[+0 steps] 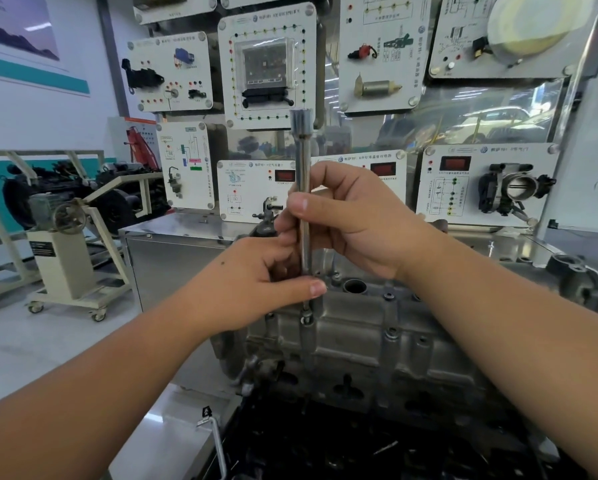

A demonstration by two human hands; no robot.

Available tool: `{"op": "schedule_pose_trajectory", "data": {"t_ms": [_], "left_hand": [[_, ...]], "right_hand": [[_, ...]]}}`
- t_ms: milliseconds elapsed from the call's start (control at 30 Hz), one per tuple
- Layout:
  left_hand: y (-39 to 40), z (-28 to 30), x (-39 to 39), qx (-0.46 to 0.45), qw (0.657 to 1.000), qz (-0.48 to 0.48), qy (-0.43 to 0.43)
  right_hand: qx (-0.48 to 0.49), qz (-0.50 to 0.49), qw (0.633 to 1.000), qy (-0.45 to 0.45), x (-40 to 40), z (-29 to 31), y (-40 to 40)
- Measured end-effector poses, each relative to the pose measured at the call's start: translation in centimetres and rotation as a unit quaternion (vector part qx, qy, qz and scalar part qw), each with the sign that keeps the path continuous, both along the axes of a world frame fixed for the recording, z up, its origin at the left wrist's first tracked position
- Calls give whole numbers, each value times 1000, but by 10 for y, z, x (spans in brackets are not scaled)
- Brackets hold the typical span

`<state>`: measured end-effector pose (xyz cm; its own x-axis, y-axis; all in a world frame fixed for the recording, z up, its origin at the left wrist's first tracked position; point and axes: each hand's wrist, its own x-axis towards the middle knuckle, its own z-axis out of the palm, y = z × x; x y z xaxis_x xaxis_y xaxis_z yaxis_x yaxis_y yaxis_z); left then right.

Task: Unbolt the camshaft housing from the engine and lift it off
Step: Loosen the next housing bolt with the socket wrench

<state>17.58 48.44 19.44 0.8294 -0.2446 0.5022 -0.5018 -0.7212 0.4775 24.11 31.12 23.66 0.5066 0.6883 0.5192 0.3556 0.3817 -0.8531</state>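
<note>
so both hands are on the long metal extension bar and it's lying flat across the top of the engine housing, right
Not quite. Both the left hand and the right hand do hold the long metal extension bar, but it is not lying flat. The head view shows it standing nearly upright, its lower end down at a bolt on the engine housing.
</note>
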Motion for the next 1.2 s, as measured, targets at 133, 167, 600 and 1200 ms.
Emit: {"op": "schedule_pose_trajectory", "data": {"t_ms": [133,167,600,1200], "left_hand": [[2,0,-2,-20,1000,-4,14],[1,1,-2,-19,1000,-2,16],[2,0,-2,-31,999,-11,19],[3,0,0,-15,1000,-5,7]], "right_hand": [[-24,11,1000,-7,1,4,-4],[-27,17,999,0,2,4,-5],[-20,-4,1000,-18,1,2,-2],[-35,29,999,15,1,5,-4]]}}
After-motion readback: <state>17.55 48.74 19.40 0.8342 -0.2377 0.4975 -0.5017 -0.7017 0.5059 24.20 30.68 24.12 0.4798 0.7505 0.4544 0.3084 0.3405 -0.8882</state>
